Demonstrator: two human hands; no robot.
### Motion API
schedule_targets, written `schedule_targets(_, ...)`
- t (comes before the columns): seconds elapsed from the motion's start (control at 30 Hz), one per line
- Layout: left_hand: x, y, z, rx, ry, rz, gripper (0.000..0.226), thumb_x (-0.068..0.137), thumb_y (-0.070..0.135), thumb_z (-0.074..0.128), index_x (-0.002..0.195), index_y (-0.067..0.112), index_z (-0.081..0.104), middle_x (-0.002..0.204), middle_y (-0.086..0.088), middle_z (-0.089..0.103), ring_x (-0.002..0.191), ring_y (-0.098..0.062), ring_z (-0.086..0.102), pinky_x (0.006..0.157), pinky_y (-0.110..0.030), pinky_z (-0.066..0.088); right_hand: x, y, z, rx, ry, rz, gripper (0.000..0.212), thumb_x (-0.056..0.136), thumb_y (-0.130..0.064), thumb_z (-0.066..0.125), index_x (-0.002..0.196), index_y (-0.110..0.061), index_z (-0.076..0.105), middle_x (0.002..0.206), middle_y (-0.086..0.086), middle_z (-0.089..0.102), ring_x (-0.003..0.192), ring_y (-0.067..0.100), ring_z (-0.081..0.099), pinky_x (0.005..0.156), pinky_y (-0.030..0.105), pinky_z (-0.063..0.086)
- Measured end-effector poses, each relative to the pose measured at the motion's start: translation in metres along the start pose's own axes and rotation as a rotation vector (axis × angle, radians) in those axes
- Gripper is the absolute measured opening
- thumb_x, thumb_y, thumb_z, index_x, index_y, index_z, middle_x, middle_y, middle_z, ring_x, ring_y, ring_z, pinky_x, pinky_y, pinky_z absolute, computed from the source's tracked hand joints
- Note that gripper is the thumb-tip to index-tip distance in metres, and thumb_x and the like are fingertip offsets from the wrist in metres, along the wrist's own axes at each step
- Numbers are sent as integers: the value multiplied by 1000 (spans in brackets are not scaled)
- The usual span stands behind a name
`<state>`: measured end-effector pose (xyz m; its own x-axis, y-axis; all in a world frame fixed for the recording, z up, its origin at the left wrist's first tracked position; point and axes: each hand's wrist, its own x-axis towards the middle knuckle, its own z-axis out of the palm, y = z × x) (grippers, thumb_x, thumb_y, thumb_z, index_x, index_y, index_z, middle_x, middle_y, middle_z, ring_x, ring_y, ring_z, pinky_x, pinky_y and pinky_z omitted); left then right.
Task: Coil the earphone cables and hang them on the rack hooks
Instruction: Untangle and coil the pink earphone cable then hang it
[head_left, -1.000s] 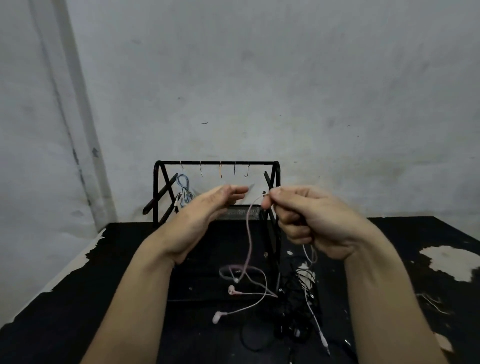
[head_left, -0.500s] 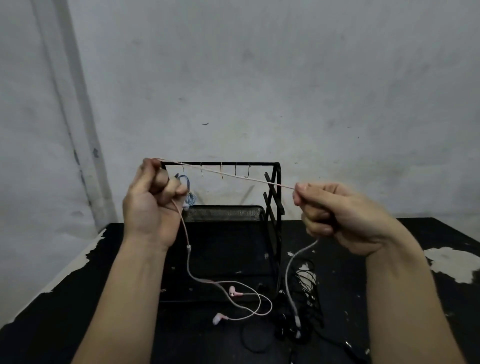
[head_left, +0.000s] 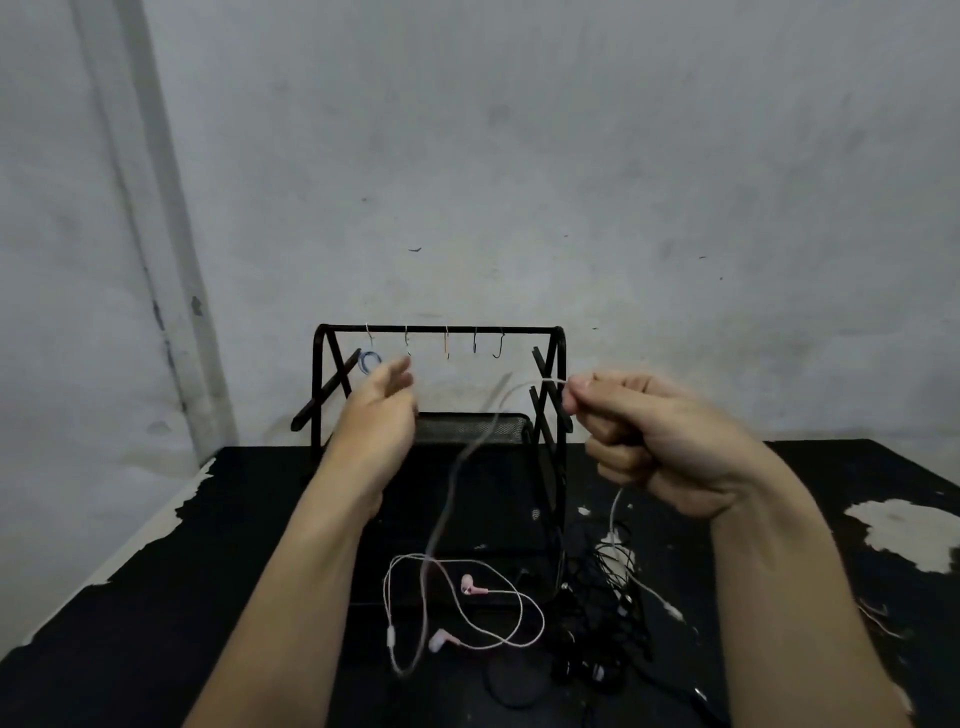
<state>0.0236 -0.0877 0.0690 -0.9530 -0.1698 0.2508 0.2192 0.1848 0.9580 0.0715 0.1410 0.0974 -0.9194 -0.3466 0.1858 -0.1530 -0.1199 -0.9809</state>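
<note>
A pink earphone cable runs from my right hand down to the black table, where its two pink earbuds lie in loose loops. My right hand pinches the cable near its top end between thumb and forefinger, other fingers curled. My left hand is raised in front of the black wire rack, fingers straight and apart from the cable. The rack's top bar carries several small hooks. A coiled blue cable hangs on the leftmost hook.
A tangle of black and white earphone cables lies on the table right of the rack. The tabletop is black with peeled white patches at the right. A grey wall stands close behind the rack.
My left hand has let go of the pink cable and opened, moving right toward the rack's middle. The cable, stretched taut between both hands before, now hangs slack from my right hand.
</note>
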Motion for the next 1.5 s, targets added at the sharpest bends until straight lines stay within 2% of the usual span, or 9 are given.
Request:
schedule_targets(0.17,-21,13,7,-165,-235,347,31,98,23,47,125,24,61,123,9,67,122,-3,56,108,-29,42,8,8,15,-91,-26,18,21,85,-33,59,80,-13,61,51,-6,28,38,6,17,44,22,6)
schedule_targets(0.27,-31,13,17,-87,-459,419,26,97,31,56,116,17,67,100,-3,72,91,-8,66,80,-20,51,13,12,22,-109,-29,9,21,88,-33,58,76,-16,59,51,-7,29,39,5,18,43,21,8)
schedule_targets(0.37,-28,13,18,1,-438,424,25,89,40,62,98,18,69,79,-19,66,62,-22,56,61,-27,47,15,15,22,-127,-14,17,29,99,-24,52,72,-19,62,52,-6,31,40,6,20,41,20,12)
schedule_targets(0.53,-13,9,-4,23,-252,434,28,85,42,66,80,14,66,61,0,42,54,-13,34,51,-23,28,15,14,21,-186,-14,32,21,95,-26,57,87,-9,66,56,-2,31,45,10,20,41,20,15)
schedule_targets(0.7,5,0,-30,-87,-31,378,25,89,39,69,81,16,67,69,-2,49,65,-17,42,67,-33,37,16,15,15,-199,14,31,27,84,-32,61,91,-6,65,57,-1,32,45,10,21,45,24,12)
schedule_targets(1.03,13,-12,-31,114,-20,239,12,93,31,64,87,27,73,78,9,69,77,-13,64,77,-32,48,18,18,11,-166,12,44,24,84,-30,61,89,-7,65,57,0,29,43,9,20,44,24,10)
schedule_targets(1.17,-3,3,-13,75,-205,213,28,100,14,50,104,33,71,105,14,72,105,3,63,92,-14,45,21,20,16,-166,16,51,20,89,-26,60,89,-6,65,57,0,33,43,9,21,44,22,9)
schedule_targets(1.3,-19,12,-6,-12,-464,180,48,84,-12,40,107,19,69,104,1,75,101,-12,69,96,-28,48,22,19,16,-82,58,29,18,90,-23,59,90,-5,63,56,-1,31,39,7,20,43,22,8)
schedule_targets(1.5,-24,12,-14,-133,-726,230,26,89,24,61,111,12,67,95,-6,68,93,-22,65,95,-33,50,23,18,13,12,103,23,17,96,-20,54,89,-6,60,52,-4,30,37,5,18,42,20,6)
